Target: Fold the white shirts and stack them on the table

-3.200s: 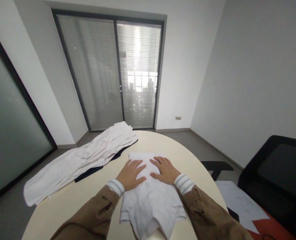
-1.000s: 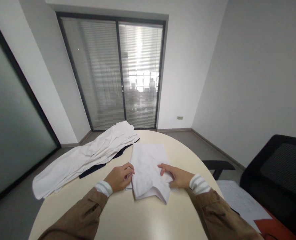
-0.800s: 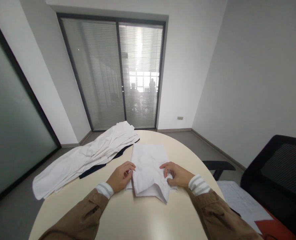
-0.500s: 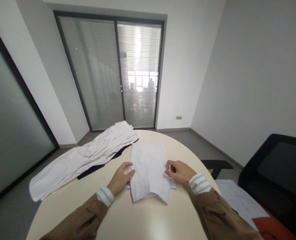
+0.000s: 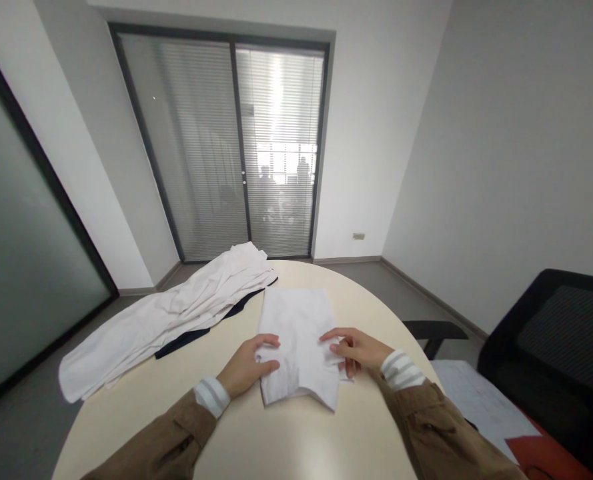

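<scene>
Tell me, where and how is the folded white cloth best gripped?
Take the white cloth probably by both side edges, left hand from the left, right hand from the right: it lies flattish between them, its near edge loosely arched.

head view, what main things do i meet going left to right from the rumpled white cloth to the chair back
rumpled white cloth → left hand → folded white cloth → right hand → black chair back
</scene>
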Demonstrator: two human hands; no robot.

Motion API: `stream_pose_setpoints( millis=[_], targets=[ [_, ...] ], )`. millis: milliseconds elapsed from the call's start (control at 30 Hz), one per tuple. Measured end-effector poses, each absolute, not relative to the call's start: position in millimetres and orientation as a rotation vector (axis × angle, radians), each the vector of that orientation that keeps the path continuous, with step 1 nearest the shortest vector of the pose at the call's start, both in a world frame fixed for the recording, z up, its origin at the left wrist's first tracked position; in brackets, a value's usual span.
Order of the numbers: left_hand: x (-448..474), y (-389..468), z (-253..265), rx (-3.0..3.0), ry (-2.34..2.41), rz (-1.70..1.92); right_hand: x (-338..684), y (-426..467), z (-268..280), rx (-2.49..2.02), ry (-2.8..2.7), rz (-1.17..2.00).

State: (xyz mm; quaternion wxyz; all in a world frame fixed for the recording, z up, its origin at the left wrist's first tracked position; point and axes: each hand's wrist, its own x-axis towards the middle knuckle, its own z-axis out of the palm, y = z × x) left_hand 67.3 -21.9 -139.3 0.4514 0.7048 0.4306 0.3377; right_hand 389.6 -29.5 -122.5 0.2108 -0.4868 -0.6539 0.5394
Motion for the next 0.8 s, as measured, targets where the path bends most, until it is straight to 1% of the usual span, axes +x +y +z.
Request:
stream_pose_setpoints(
  millis=[100,200,433,633,800],
  targets=[
    [68,-23,-138,1.745,0.997,0.783,389,-30,-122,-1.386,-1.884,1.543],
    [68,-23,-138,1.75,0.967,0.816,391,-28,-127,-1.391,-1.943,1.518],
    [70,-23,-138,1.699,0.92,1.016,395,-18,-132,-1.218,-1.773,1.236],
    [69,-25,-140,1.826,0.912,0.932,391,-19,-132,-1.146,-1.716,1.336],
    [66,-23,-142,2.022,1.05,0.928,391,-26,-129,-1.313,-1.839,1.346]
  ],
)
